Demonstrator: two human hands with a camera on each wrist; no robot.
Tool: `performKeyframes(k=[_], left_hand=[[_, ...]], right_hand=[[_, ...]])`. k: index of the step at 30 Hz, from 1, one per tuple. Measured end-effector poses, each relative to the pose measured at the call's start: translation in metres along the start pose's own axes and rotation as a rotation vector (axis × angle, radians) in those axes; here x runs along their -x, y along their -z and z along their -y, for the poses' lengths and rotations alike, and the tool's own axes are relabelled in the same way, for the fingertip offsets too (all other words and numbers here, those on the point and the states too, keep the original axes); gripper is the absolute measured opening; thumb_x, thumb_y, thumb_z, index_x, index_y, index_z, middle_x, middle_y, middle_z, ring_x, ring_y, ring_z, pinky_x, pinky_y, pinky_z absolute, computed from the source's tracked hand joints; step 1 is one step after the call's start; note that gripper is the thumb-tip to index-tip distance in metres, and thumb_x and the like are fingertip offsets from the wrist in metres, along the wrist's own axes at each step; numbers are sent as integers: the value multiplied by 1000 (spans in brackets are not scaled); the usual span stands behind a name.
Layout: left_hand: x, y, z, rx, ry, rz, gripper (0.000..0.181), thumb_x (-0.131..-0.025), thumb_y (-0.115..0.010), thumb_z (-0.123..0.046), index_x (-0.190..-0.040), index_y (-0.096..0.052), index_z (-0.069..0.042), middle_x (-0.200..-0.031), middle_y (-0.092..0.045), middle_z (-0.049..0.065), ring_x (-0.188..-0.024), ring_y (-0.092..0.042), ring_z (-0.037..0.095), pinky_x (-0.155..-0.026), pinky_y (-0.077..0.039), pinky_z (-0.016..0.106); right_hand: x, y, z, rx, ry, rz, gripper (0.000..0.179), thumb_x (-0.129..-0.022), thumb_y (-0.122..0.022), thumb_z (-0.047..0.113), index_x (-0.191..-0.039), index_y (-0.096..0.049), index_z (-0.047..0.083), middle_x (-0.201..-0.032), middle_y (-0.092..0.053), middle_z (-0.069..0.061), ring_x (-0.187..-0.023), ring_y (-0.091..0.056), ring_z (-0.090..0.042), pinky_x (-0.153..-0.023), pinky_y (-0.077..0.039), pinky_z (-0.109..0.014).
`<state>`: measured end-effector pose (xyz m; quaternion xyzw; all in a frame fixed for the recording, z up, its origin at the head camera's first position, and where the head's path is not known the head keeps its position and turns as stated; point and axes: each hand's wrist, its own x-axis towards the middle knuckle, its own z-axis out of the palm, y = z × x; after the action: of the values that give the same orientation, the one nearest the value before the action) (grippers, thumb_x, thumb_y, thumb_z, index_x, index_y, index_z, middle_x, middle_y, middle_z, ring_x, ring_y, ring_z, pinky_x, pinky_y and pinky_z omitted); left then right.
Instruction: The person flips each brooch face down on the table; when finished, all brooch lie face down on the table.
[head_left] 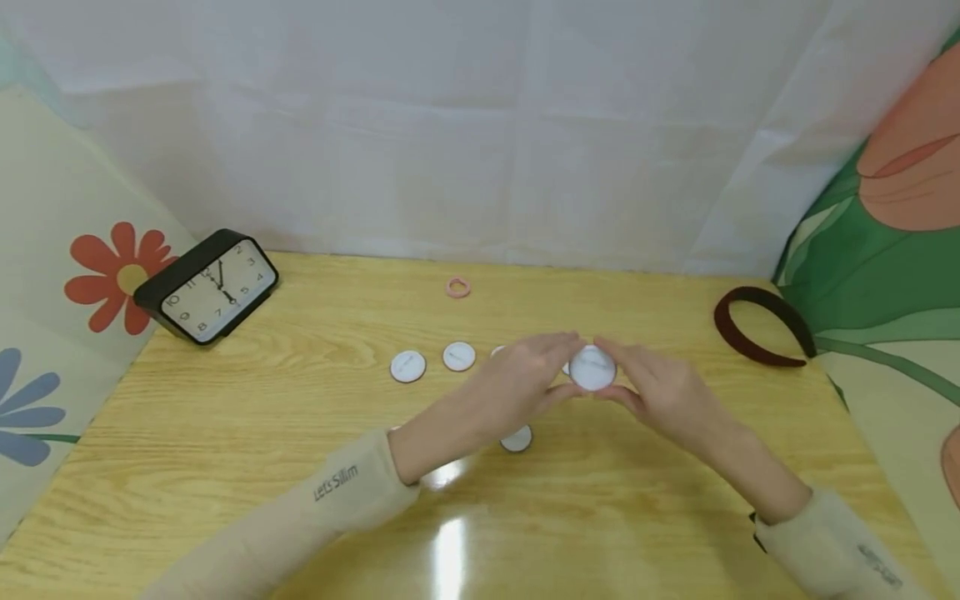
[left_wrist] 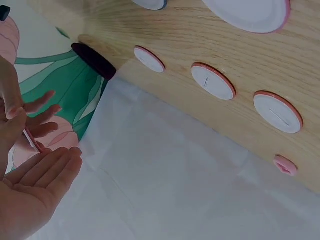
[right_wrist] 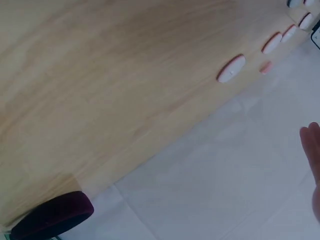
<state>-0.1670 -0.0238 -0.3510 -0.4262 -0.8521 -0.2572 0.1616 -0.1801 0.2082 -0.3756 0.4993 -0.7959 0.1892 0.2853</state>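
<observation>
Both hands raise one round white badge above the table, its pale side toward the head camera. My left hand pinches the left part of its rim between thumb and fingers. On the opposite side my right hand does the same. The left wrist view catches the badge nearly edge-on. More badges lie on the table: one at the left, another beside it, and one nearer. Others are partly hidden behind my left hand and arm. Thin lines cross some white sides.
A black clock stands at the table's left. Near the back edge lies a pink hair tie. A dark red headband sits at the right edge. White cloth hangs behind the wooden table, with floral panels at both sides.
</observation>
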Motion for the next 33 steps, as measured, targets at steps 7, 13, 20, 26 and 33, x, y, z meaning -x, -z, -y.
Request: performKeyframes(k=[7, 13, 20, 26, 33], left_hand=[[4, -12, 0, 29, 37, 168, 38, -88, -73, -24, -115, -64, 1, -111, -67, 11, -105, -65, 24, -90, -55, 28], [13, -31, 0, 11, 13, 277, 31, -92, -70, -27, -111, -64, -4, -98, -65, 3, -90, -63, 16, -80, -54, 23], [25, -53, 0, -81, 60, 337, 41, -90, -70, -31, -117, -64, -1, -110, -67, 11, -105, -64, 26, -94, -53, 32], [28, -67, 2, -200, 43, 419, 49, -85, -74, -34, -118, -65, 1, -118, -65, 16, -116, -59, 29, -107, -43, 45], [31, -75, 3, -261, 52, 478, 52, -85, -71, -43, -117, -67, -2, -115, -66, 10, -112, -58, 23, -104, -45, 39]], right_hand=[[11, -5, 0, -8, 50, 80, 54, -101, -49, 41, -121, -58, -8, -101, -69, -16, -81, -70, -26, -60, -60, -32], [21, -9, 8, -204, -43, 157, 46, -97, -61, 37, -120, -61, -3, -103, -71, -12, -80, -69, -16, -64, -59, -27], [37, -21, 15, -227, -124, 281, 60, -72, -87, 18, -121, -61, -5, -110, -68, -15, -90, -69, -21, -75, -60, -31], [41, -33, 17, -210, -281, 412, 49, -77, -84, 28, -115, -65, 3, -103, -69, -5, -88, -67, -15, -76, -59, -29], [42, -39, 14, -363, -553, 535, 45, -74, -86, 31, -112, -66, 16, -111, -55, 6, -101, -55, -11, -87, -52, -36]])
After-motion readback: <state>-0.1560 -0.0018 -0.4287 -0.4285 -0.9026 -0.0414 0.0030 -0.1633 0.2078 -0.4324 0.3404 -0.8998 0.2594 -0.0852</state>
